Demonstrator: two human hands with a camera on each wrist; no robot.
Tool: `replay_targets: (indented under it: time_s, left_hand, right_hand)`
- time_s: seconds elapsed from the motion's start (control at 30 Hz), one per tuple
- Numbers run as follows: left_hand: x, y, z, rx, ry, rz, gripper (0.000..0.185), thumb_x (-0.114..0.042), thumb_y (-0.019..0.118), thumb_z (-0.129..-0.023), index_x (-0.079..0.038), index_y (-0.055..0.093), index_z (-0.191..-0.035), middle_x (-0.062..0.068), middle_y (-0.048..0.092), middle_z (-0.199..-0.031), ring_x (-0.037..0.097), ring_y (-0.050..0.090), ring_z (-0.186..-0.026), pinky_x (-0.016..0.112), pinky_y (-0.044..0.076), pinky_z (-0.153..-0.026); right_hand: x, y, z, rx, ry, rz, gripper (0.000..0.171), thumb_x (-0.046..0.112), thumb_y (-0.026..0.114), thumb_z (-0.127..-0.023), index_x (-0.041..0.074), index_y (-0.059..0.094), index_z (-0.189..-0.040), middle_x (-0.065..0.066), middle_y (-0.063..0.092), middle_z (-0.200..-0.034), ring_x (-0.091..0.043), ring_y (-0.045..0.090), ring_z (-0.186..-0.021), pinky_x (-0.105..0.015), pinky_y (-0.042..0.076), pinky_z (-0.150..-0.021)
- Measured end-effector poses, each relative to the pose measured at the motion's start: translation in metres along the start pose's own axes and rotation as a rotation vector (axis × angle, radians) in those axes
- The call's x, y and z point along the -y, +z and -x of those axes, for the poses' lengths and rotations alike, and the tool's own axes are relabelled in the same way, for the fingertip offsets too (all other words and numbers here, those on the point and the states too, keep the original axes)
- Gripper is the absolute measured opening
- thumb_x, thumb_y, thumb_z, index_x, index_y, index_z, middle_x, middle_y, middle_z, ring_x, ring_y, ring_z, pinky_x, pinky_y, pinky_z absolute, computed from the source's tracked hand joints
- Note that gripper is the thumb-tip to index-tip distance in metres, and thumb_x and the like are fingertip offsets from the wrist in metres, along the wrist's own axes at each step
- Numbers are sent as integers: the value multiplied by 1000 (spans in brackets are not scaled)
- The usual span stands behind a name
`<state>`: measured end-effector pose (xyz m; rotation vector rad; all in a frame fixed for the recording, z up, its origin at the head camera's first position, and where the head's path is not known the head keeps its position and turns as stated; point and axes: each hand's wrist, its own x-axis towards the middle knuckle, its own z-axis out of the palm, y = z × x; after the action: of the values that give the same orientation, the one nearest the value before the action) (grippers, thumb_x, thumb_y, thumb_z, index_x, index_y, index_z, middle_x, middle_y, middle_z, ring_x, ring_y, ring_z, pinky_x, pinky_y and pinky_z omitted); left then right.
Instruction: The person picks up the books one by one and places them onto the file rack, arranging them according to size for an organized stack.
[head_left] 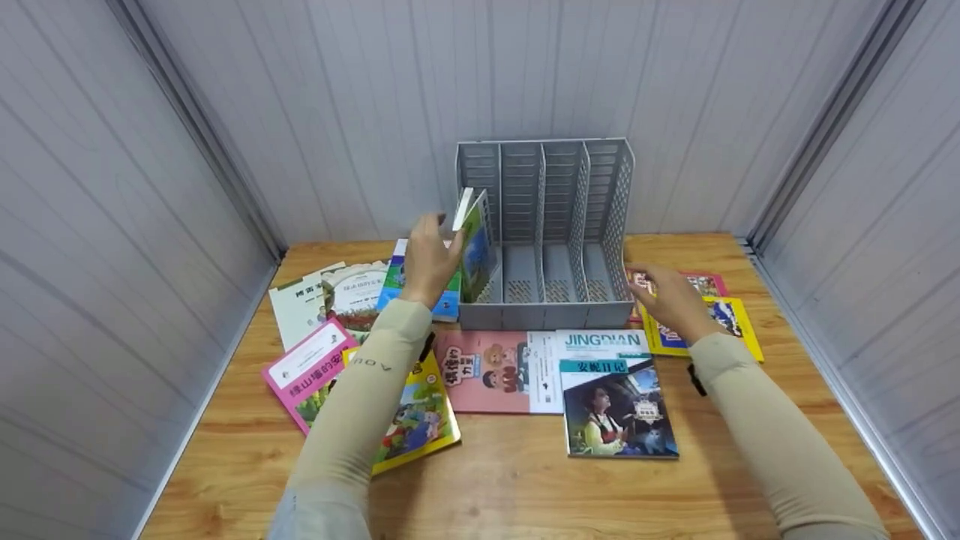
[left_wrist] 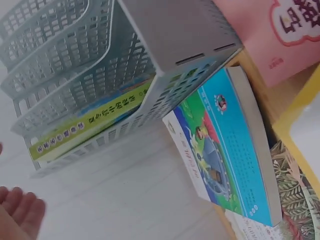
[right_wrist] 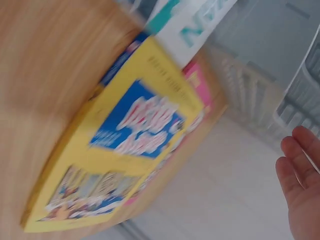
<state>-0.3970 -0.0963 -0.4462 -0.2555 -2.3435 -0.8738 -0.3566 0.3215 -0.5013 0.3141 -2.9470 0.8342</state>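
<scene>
A grey file rack (head_left: 547,315) with tall perforated dividers stands at the back. In its leftmost slot a green book (head_left: 475,259) leans upright, its yellow-green spine (left_wrist: 87,124) facing out in the left wrist view. My left hand (head_left: 429,261) is beside that slot, over a thick blue book (left_wrist: 250,160) lying outside the rack. In the left wrist view its fingers are relaxed and apart from the green book. My right hand (head_left: 675,301) holds nothing, fingers loosely extended by the rack's right side. Under it lies a yellow book (right_wrist: 75,150), partly over a red-pink one (head_left: 709,283).
In front of the rack lie a pink book (head_left: 487,375) and a dark-covered book (head_left: 619,412). Left of them are a yellow book (head_left: 420,412), a magenta-edged book (head_left: 300,375) and pale books (head_left: 294,311). Grey panel walls (head_left: 375,112) enclose the wooden table (head_left: 510,487).
</scene>
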Motion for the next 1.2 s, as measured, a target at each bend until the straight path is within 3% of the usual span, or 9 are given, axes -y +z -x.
replay_targets:
  time_s: [0.13, 0.27, 0.4, 0.57, 0.8, 0.9, 1.0, 1.1, 1.2]
  left_hand:
    - [1, 5, 14, -18, 166, -30, 31, -14, 78, -100, 8, 69, -121, 24, 73, -113, 40, 72, -107, 50, 62, -96]
    - [5, 16, 29, 70, 238, -74, 30, -15, 77, -101, 6, 68, -121, 23, 74, -114, 39, 73, -107, 50, 63, -96]
    - [10, 27, 43, 254, 219, -99, 29, -17, 73, -104, 4, 67, -123, 21, 73, -117, 38, 74, -107, 51, 63, -96]
    - [13, 37, 56, 487, 168, -138, 33, -23, 67, -109, 4, 66, -128, 21, 71, -121, 36, 72, -110, 50, 62, -97]
    - [16, 51, 69, 701, 115, -211, 50, -32, 61, -112, 3, 60, -147, 22, 69, -139, 37, 70, -127, 50, 57, -111]
    - [16, 56, 73, 730, 134, -247, 48, -30, 58, -114, 3, 59, -148, 22, 70, -139, 38, 71, -128, 51, 57, -113]
    - [16, 60, 74, 718, 171, -267, 34, -21, 57, -114, 4, 65, -136, 22, 75, -128, 39, 75, -119, 51, 60, -106]
    - [17, 62, 75, 694, 178, -271, 20, -10, 56, -112, 3, 69, -121, 22, 78, -117, 40, 78, -109, 51, 64, -98]
    - [18, 63, 74, 682, 163, -269, 17, -5, 57, -111, 2, 71, -116, 23, 79, -113, 40, 79, -105, 50, 65, -94]
  right_hand:
    - [-20, -6, 7, -5, 75, 20, 55, 35, 57, -114, 4, 51, -158, -27, 54, -159, -51, 49, -148, -70, 38, -123]
    - [-38, -4, 15, 2, 141, 66, 56, 34, 58, -113, 0, 51, -157, -30, 51, -160, -53, 44, -150, -71, 34, -125]
    - [-54, 2, 22, 41, 200, 80, 58, 31, 59, -113, -3, 47, -159, -33, 46, -162, -55, 40, -153, -72, 31, -126]
    - [-72, 11, 31, 84, 224, 95, 60, 29, 58, -113, -10, 45, -158, -38, 47, -159, -58, 44, -147, -72, 35, -123]
    - [-89, 24, 41, 154, 265, 71, 60, 26, 55, -114, -11, 43, -159, -39, 43, -161, -58, 39, -152, -72, 30, -126]
    - [-94, 28, 44, 193, 284, 73, 59, 26, 52, -115, -8, 39, -162, -38, 35, -167, -58, 30, -156, -72, 24, -128]
    - [-96, 29, 46, 219, 289, 81, 60, 26, 49, -115, -5, 36, -165, -37, 27, -171, -59, 24, -159, -72, 20, -129]
    - [-93, 27, 47, 242, 294, 87, 60, 28, 50, -115, -2, 37, -165, -37, 27, -171, -60, 25, -158, -72, 21, -129]
    - [-88, 22, 47, 262, 303, 98, 60, 29, 54, -114, -2, 42, -163, -38, 34, -168, -60, 32, -155, -73, 26, -127]
